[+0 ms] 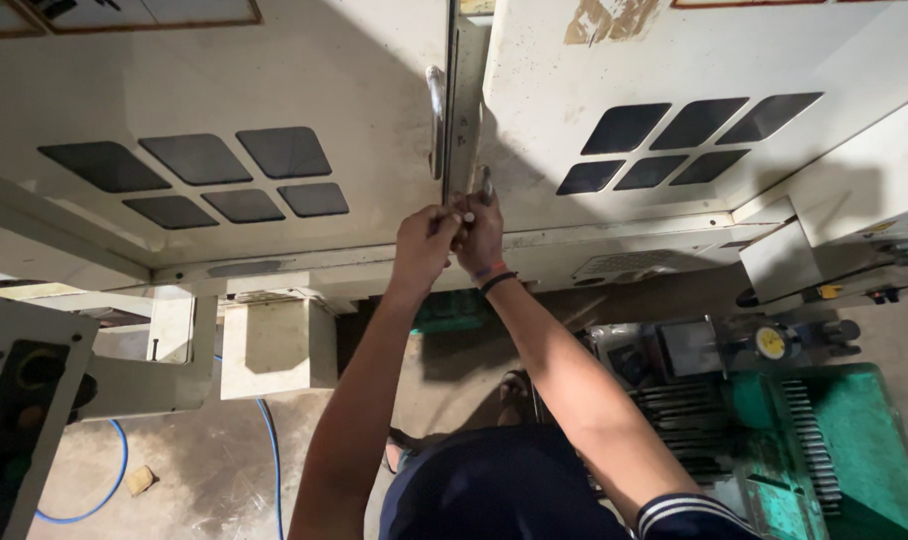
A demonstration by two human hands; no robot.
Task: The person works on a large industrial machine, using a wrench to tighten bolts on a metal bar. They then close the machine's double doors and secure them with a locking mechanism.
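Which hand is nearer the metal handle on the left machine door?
Left. The left hand sits just below the metal handle, at the gap between the doors; the right hand is beside it, slightly farther right, under the right door's edge.

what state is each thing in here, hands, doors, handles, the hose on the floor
left hand: closed in a grip at the seam between the doors
right hand: closed in a grip on a small metal piece, touching the left hand
left door: shut
right door: shut, paint worn near its top
door handle: upright on the left door edge, untouched
blue hose: lying loose on the floor
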